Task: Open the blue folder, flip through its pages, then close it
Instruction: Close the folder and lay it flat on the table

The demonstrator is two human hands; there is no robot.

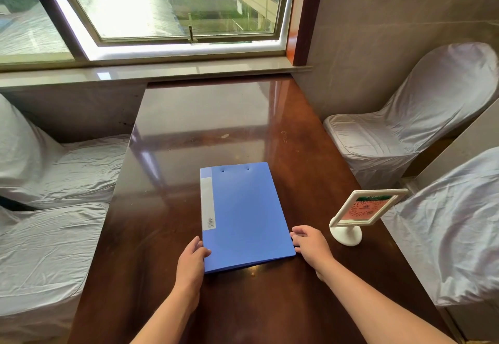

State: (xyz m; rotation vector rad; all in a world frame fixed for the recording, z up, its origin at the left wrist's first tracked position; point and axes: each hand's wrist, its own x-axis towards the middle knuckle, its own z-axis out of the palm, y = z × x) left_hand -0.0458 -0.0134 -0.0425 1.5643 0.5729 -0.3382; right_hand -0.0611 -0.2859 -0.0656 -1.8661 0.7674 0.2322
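Note:
The blue folder [243,214] lies closed and flat on the dark glossy wooden table [205,116], its spine with a white label strip on the left. My left hand [191,260] rests at the folder's near left corner, thumb on the cover and fingers at the spine edge. My right hand [310,245] touches the near right edge of the folder, fingertips against the cover's open side. The cover is down; no pages show.
A white tilted sign stand [359,216] with a pink and green card sits just right of my right hand. Chairs in pale fabric covers stand on the left [51,170] and right [421,116] of the table. A window ledge [151,70] runs behind it.

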